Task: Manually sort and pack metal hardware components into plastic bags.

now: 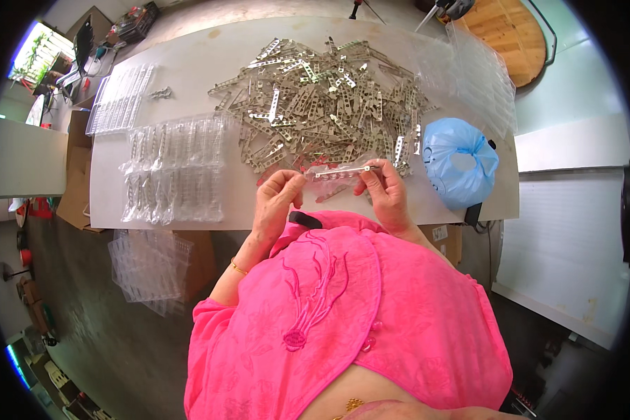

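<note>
Close to the table's front edge, my right hand [386,194] pinches one end of a perforated metal strip [343,171]. The strip lies level, with a small clear plastic bag [320,176] around or against it; I cannot tell how far inside it is. My left hand [278,199] is closed at the left end of the bag, thumb against curled fingers, gripping its edge. Just beyond both hands spreads a big heap of similar metal strips [329,105]. Some red pieces [320,166] show at the heap's near edge, partly hidden by the bag.
Clear plastic trays with bagged strips [175,168] lie on the table's left, with more trays [119,98] behind. A tied blue plastic bag [460,162] sits to the right. Further clear trays [469,77] cover the far right corner. Below the left edge are stacked trays [150,269].
</note>
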`<state>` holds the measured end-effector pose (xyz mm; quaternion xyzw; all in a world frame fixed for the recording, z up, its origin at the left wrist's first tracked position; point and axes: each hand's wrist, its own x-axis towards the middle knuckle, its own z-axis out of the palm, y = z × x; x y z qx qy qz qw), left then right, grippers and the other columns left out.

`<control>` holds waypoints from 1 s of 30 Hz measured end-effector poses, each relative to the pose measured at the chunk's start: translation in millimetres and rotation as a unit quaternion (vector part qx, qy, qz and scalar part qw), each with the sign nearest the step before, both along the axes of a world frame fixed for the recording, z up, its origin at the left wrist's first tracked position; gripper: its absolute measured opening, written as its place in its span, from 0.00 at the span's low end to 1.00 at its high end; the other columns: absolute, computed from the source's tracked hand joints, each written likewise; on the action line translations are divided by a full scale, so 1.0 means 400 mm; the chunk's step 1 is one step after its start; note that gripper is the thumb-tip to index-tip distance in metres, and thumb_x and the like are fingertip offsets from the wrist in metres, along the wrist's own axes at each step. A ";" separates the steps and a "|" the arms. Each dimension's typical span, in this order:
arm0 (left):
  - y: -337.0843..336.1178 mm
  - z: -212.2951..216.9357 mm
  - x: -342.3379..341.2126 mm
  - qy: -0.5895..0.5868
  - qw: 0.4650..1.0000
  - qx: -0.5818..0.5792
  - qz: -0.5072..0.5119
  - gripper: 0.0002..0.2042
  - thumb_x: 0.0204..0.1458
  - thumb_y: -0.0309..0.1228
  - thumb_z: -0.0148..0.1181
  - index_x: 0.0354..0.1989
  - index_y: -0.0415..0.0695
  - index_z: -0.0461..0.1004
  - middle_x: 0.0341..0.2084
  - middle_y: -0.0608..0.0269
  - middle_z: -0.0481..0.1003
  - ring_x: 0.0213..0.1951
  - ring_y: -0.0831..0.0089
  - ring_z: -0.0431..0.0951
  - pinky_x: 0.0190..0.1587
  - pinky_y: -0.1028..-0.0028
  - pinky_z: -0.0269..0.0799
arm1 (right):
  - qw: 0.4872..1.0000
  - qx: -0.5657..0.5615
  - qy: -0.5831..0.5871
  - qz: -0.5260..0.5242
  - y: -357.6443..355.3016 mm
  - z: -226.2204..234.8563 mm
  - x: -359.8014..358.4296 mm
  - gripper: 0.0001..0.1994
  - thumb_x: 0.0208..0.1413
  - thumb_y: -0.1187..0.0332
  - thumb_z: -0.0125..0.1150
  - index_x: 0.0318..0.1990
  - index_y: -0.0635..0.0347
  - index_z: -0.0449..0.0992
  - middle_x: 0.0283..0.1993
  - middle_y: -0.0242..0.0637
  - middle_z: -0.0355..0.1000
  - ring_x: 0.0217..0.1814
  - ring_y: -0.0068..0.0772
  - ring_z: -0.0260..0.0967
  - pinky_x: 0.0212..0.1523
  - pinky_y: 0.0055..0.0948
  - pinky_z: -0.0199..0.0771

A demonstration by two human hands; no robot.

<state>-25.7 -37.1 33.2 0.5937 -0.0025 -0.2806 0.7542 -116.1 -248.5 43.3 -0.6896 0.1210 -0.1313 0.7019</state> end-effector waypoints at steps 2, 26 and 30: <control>-0.011 0.022 -0.010 -0.015 0.997 -0.058 -0.043 0.07 0.57 0.30 0.62 0.39 0.40 0.76 0.23 0.72 0.73 0.24 0.87 0.67 0.27 0.84 0.63 | 1.000 0.014 -0.003 0.000 -0.016 -0.012 0.002 0.05 0.65 0.70 0.54 0.44 0.60 0.69 0.29 0.27 0.70 0.30 0.16 0.67 0.34 0.18 0.68; -0.005 0.006 -0.014 -0.114 0.991 0.063 -0.037 0.04 0.58 0.25 0.56 0.38 0.39 0.73 0.24 0.71 0.72 0.24 0.86 0.68 0.27 0.84 0.65 | 0.987 0.136 0.075 0.045 -0.065 -0.014 0.024 0.06 0.65 0.68 0.53 0.44 0.61 0.70 0.35 0.32 0.71 0.31 0.21 0.68 0.36 0.28 0.74; -0.009 0.031 -0.012 -0.104 0.991 0.078 -0.021 0.04 0.58 0.25 0.57 0.39 0.40 0.73 0.24 0.72 0.71 0.25 0.87 0.68 0.28 0.84 0.65 | 0.986 0.143 0.073 0.043 -0.050 -0.023 0.026 0.06 0.65 0.68 0.53 0.43 0.61 0.70 0.36 0.33 0.72 0.31 0.21 0.68 0.36 0.27 0.74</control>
